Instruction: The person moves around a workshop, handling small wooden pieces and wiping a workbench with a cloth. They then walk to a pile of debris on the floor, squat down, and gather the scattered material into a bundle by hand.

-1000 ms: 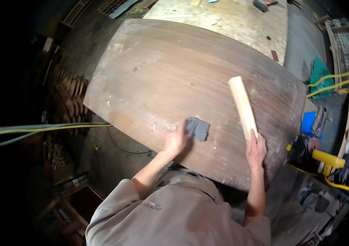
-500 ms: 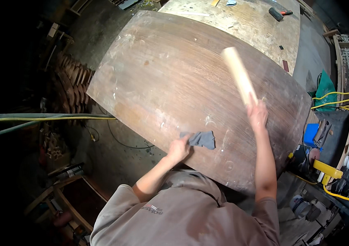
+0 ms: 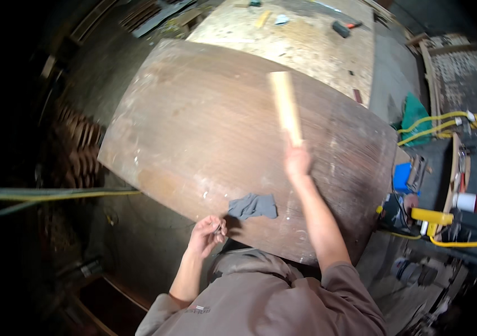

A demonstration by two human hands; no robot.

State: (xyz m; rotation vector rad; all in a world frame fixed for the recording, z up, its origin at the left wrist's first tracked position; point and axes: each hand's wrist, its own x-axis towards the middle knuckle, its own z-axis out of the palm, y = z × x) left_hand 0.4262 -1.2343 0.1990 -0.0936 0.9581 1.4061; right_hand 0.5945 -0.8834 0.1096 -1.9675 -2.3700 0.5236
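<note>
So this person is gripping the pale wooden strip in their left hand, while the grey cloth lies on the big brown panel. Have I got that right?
Not quite: the head view shows the pale wooden strip in the right hand, not the left hand. The grey cloth does lie on the big brown panel.

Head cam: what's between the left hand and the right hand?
A gray cloth, lying on the brown board, sits between the left hand and the right hand, as the head view shows.
</note>
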